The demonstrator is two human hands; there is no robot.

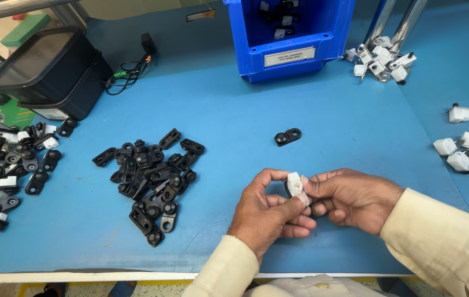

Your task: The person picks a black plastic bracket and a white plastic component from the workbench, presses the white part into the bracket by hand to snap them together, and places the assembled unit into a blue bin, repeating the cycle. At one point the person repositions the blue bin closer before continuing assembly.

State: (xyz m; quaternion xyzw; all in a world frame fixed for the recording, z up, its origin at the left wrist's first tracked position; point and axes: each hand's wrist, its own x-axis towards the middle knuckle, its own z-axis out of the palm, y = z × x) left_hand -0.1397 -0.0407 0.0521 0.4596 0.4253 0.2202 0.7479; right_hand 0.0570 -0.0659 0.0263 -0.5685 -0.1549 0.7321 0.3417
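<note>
White plastic block (295, 183) sits pinched between both hands above the blue table (328, 126): left hand (267, 212) and right hand (350, 198) each grasp it at the fingertips (a black piece behind it). A loosened grip could drop it among the black brackets (149, 176).

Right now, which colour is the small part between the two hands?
White part, clearest in the head view.
</note>
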